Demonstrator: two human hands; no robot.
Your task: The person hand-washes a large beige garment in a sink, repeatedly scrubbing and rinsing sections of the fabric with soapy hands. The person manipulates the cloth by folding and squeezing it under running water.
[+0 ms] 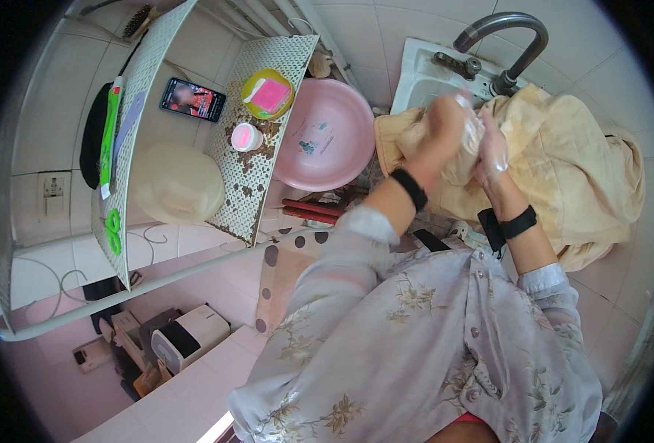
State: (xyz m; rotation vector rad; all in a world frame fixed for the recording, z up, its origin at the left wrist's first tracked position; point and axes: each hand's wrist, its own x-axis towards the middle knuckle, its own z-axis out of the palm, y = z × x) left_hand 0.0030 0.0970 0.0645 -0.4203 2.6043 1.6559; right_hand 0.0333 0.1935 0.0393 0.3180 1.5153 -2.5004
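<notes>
A pale yellow cloth garment lies bunched over the white sink and drapes down its front. My left hand, blurred by motion, is closed on a fold of this cloth. Pressed against the same fold from the right is my right hand, its fingers around the fabric. White lather covers both hands and the cloth between them, so the fingertips are partly hidden. Each wrist wears a black strap. Behind the garment, a curved metal faucet rises beside a tap handle.
Left of the sink sits a pink plastic basin. A rusted white perforated shelf holds a yellow soap dish with pink soap, a small white jar and a lit phone. Below the basin is a red frame.
</notes>
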